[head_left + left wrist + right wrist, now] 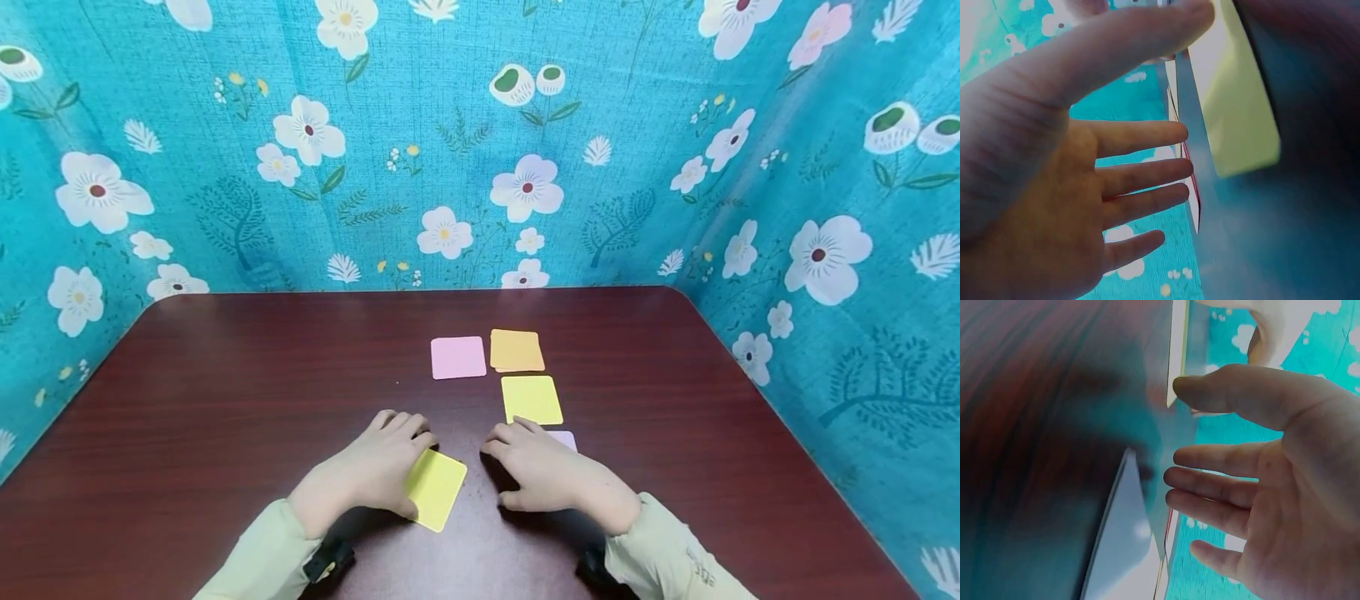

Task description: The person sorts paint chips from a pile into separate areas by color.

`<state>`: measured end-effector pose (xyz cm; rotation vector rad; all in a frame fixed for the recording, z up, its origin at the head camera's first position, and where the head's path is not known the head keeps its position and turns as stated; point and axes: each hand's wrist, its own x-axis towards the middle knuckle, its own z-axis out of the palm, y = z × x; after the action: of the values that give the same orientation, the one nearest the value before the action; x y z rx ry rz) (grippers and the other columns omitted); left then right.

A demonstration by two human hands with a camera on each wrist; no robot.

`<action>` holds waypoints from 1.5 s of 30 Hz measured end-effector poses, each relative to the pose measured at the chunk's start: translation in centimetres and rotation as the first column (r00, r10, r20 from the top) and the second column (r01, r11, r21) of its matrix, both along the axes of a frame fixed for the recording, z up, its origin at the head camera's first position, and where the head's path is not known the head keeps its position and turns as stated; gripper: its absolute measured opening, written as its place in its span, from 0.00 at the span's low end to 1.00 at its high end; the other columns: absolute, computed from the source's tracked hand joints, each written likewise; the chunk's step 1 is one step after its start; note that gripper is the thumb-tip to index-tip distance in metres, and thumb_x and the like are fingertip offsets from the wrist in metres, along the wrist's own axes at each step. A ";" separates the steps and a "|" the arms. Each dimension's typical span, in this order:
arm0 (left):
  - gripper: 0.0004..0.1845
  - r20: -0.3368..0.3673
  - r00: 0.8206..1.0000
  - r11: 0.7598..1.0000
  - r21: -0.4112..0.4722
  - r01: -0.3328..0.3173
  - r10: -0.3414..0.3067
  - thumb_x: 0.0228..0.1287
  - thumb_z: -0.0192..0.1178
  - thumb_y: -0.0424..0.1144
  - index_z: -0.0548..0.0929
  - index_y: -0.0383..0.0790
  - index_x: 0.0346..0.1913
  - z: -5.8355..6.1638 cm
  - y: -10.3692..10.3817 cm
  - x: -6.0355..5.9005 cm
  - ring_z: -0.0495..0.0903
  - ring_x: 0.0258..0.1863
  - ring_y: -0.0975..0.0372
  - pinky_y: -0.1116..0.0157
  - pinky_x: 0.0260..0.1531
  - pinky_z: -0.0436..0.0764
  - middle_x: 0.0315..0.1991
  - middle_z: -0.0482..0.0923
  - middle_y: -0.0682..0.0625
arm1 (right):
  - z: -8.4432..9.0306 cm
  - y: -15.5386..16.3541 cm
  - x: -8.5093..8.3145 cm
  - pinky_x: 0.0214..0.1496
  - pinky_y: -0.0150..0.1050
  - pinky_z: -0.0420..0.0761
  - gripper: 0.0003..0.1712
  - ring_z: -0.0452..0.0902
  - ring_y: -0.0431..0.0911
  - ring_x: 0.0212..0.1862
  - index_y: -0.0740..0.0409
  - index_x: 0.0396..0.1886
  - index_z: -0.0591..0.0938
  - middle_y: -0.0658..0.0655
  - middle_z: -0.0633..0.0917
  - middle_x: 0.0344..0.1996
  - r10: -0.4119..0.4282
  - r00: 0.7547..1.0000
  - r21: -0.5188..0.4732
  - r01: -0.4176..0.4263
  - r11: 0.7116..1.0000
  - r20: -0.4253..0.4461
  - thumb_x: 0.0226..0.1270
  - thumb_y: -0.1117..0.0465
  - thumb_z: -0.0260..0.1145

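My left hand is over the table beside a square yellow card, covering its left part. In the left wrist view the thumb overlaps that card, and the four fingers extend straight and spread. My right hand is low over the table, fingers spread, with nothing between them. Behind it a lilac card shows only partly; the right wrist view also shows this card. Just beyond my right fingers lies another yellow card, its near edge partly covered.
Farther back lie a pink card and, right of it, an orange card with a second edge peeking out beneath. The dark red-brown table has rounded back corners. A turquoise flowered cloth hangs behind and on the sides.
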<state>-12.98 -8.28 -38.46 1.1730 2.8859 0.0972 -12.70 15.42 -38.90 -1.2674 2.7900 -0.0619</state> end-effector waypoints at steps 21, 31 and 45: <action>0.37 -0.009 1.000 1.000 0.012 0.025 -0.025 0.20 0.72 0.55 0.74 0.42 0.41 -0.7 -1.5 0.0 0.68 0.39 0.61 0.57 0.48 0.65 0.35 0.67 0.55 | -1.2 -4.8 1.4 0.58 0.44 0.65 0.41 0.69 0.45 0.42 0.54 0.38 0.76 0.48 0.69 0.33 -0.071 0.992 -0.028 0.068 0.997 -0.103 0.31 0.28 0.68; 0.37 0.009 1.000 1.000 0.020 0.015 -0.015 0.23 0.70 0.59 0.73 0.40 0.40 -1.0 -1.0 -0.1 0.65 0.36 0.61 0.59 0.46 0.64 0.32 0.63 0.56 | -1.1 -4.9 1.3 0.55 0.42 0.67 0.42 0.69 0.45 0.43 0.55 0.40 0.74 0.49 0.71 0.36 -0.083 0.991 -0.021 0.082 0.996 -0.102 0.30 0.30 0.70; 0.36 -0.004 1.000 1.000 0.027 -0.017 0.017 0.24 0.69 0.62 0.72 0.42 0.36 -0.8 -0.4 -0.7 0.66 0.33 0.62 0.60 0.43 0.63 0.29 0.64 0.57 | -0.4 -4.3 0.5 0.58 0.43 0.65 0.41 0.69 0.47 0.45 0.60 0.43 0.75 0.51 0.72 0.39 -0.103 0.994 -0.038 0.102 0.994 -0.030 0.31 0.37 0.71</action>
<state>-13.69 -8.68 -39.27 1.1545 2.9073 0.1342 -12.20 11.14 -39.34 -1.1409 2.8928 -0.1008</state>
